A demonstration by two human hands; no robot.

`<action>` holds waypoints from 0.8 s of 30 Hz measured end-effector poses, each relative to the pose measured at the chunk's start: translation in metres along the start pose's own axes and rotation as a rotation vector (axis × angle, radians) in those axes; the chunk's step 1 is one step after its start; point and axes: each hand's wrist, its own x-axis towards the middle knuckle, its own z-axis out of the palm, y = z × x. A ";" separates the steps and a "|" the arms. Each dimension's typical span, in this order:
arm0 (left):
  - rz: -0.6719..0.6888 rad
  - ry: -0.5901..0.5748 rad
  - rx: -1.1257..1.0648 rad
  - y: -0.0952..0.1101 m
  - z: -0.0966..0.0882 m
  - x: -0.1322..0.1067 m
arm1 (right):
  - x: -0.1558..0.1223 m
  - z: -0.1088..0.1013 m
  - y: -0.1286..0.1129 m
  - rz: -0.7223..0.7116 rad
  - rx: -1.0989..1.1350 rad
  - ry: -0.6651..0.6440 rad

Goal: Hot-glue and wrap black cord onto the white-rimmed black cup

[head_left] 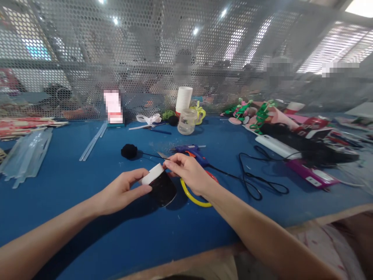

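The left hand [122, 191] grips a tilted black jar [163, 190] (its top band [153, 173] is white) over the worktop [140, 241]. Beside it, the right hand [188, 171] pinches black yarn [151, 155] running from a ball [129, 151].

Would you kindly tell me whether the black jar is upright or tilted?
The jar is tilted: its white end leans toward the left hand.

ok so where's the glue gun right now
In the head view, the glue gun lies on the blue table just right of centre, beyond the right hand and nearer than the clear jar.
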 end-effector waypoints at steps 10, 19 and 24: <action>0.031 0.010 0.000 0.001 -0.002 0.000 | -0.004 0.004 0.001 -0.035 -0.090 -0.008; 0.062 0.008 -0.019 -0.003 -0.003 0.001 | -0.009 0.014 -0.003 -0.060 -0.186 0.078; 0.009 -0.012 -0.001 -0.001 0.000 0.000 | -0.010 0.018 -0.003 -0.090 -0.275 0.119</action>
